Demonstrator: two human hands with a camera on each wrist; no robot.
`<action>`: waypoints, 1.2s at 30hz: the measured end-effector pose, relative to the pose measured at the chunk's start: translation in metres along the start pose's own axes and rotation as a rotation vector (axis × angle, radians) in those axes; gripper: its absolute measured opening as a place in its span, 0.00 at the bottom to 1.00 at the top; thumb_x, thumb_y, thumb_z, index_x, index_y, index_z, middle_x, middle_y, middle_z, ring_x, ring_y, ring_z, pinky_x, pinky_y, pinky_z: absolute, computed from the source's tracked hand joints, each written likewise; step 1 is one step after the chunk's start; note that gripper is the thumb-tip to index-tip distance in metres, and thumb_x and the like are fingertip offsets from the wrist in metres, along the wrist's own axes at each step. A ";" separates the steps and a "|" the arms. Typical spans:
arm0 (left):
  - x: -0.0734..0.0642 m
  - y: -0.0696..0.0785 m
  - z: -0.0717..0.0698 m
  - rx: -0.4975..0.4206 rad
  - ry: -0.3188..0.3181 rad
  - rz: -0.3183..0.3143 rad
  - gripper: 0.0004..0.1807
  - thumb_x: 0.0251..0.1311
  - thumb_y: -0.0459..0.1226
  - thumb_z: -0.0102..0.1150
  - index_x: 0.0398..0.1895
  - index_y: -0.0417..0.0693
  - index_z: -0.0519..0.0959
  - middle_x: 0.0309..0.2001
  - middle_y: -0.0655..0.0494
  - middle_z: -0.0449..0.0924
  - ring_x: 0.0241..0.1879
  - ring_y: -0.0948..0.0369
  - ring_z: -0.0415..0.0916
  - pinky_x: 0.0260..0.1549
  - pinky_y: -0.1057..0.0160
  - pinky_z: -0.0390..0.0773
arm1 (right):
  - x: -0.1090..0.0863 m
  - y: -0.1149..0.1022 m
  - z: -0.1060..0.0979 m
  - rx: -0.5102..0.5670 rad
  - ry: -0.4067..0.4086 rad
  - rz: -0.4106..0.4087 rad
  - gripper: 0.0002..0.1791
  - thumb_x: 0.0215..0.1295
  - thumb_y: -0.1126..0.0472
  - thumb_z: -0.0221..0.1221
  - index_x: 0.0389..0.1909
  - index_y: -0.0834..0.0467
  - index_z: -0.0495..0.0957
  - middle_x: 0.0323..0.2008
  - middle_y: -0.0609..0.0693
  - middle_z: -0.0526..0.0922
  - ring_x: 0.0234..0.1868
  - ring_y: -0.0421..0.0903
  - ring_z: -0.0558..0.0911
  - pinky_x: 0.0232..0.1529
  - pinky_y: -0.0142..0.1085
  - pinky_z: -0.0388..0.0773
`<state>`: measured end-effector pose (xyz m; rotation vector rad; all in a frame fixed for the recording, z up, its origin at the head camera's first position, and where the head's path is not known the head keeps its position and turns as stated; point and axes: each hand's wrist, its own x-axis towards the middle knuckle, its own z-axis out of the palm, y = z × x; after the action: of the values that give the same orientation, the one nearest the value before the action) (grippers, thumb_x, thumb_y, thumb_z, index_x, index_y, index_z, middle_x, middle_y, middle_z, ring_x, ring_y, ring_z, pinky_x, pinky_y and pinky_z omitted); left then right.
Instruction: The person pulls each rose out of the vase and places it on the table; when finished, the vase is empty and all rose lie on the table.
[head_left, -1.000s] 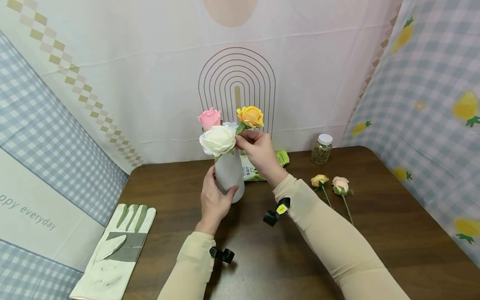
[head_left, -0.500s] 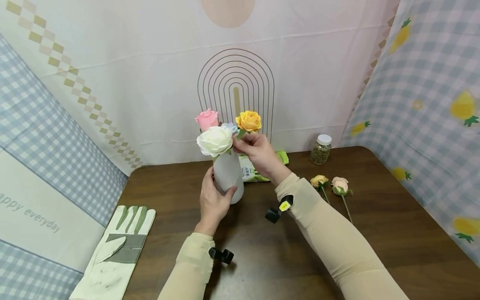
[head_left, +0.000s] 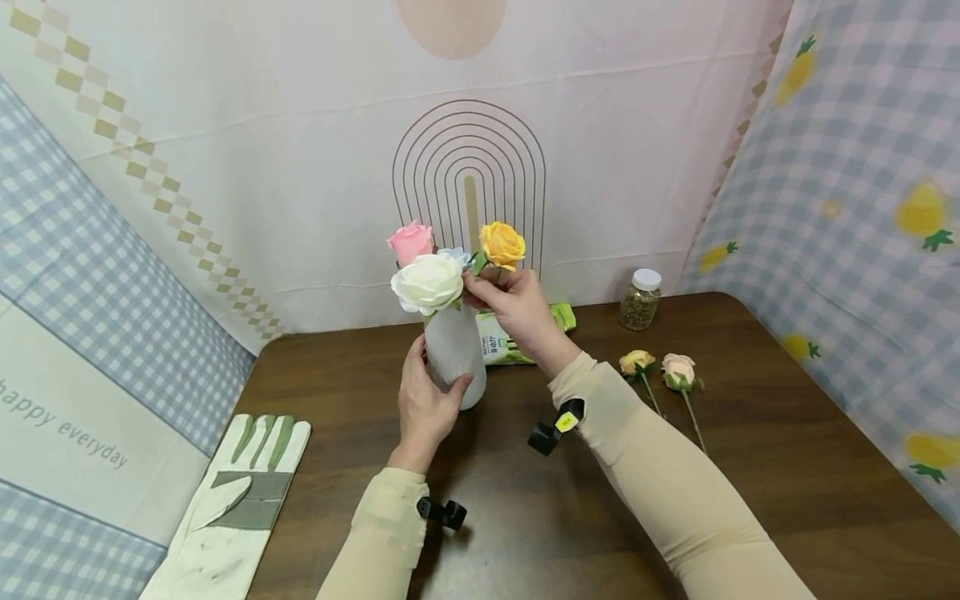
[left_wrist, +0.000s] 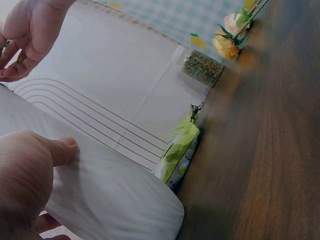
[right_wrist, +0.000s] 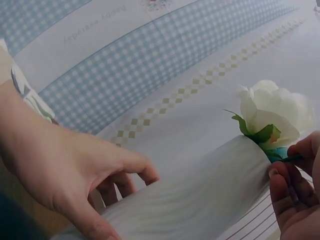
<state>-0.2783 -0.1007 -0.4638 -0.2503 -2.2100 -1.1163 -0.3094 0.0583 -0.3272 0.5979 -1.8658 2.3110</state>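
In the head view a tall white vase (head_left: pixel 456 354) stands on the table, tilted slightly left. My left hand (head_left: pixel 429 407) grips its lower body, thumb on the near right side. My right hand (head_left: pixel 523 312) is at the vase's mouth, pinching the stem of a yellow rose (head_left: pixel 502 244). The right wrist view shows that green stem (right_wrist: pixel 292 158) between thumb and fingertips, right at the rim. A white rose (head_left: pixel 429 283), a pink rose (head_left: pixel 411 242) and a pale blue flower (head_left: pixel 455 257) rise from the vase. Their stems are hidden inside it.
Behind the vase lies a green and white packet (head_left: pixel 502 340). A lidded jar of dried green bits (head_left: pixel 641 302) stands at the back right. Nearer lie a small yellow rose (head_left: pixel 637 361) and a pale pink rose (head_left: pixel 678 371). A work glove (head_left: pixel 232 500) rests at left.
The yellow rose, pinched in my right hand, has come down slightly and its head has turned a little. The vase top has tipped slightly left. My left hand keeps its grip.
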 end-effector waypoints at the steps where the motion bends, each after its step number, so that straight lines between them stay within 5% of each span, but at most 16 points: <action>1: 0.000 0.000 0.000 0.002 0.001 0.002 0.48 0.43 0.43 0.77 0.67 0.45 0.61 0.57 0.47 0.71 0.52 0.53 0.72 0.49 0.51 0.75 | 0.000 0.000 0.000 -0.008 0.003 -0.006 0.11 0.66 0.66 0.59 0.42 0.72 0.79 0.32 0.50 0.85 0.34 0.45 0.84 0.42 0.40 0.82; 12: 0.000 0.001 -0.002 -0.001 -0.005 -0.027 0.48 0.43 0.43 0.77 0.67 0.44 0.61 0.56 0.46 0.71 0.52 0.52 0.72 0.50 0.51 0.73 | -0.002 -0.002 -0.005 0.108 0.082 -0.070 0.14 0.66 0.68 0.58 0.43 0.77 0.78 0.26 0.52 0.85 0.28 0.43 0.85 0.34 0.37 0.82; 31: 0.000 -0.001 -0.002 -0.008 -0.018 -0.031 0.47 0.45 0.43 0.75 0.67 0.42 0.61 0.56 0.45 0.71 0.53 0.51 0.71 0.50 0.51 0.73 | -0.008 -0.025 -0.025 0.246 0.245 -0.233 0.05 0.65 0.68 0.59 0.37 0.65 0.83 0.27 0.54 0.85 0.28 0.43 0.85 0.33 0.33 0.82; 36: 0.000 -0.001 -0.002 -0.007 -0.031 -0.028 0.46 0.46 0.44 0.75 0.67 0.42 0.60 0.57 0.45 0.70 0.53 0.51 0.71 0.51 0.51 0.73 | -0.009 -0.035 -0.042 0.281 0.315 -0.221 0.06 0.63 0.67 0.61 0.37 0.67 0.82 0.28 0.56 0.85 0.28 0.45 0.85 0.32 0.34 0.82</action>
<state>-0.2781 -0.1026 -0.4639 -0.2422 -2.2438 -1.1419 -0.2999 0.1087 -0.3058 0.4115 -1.2848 2.3688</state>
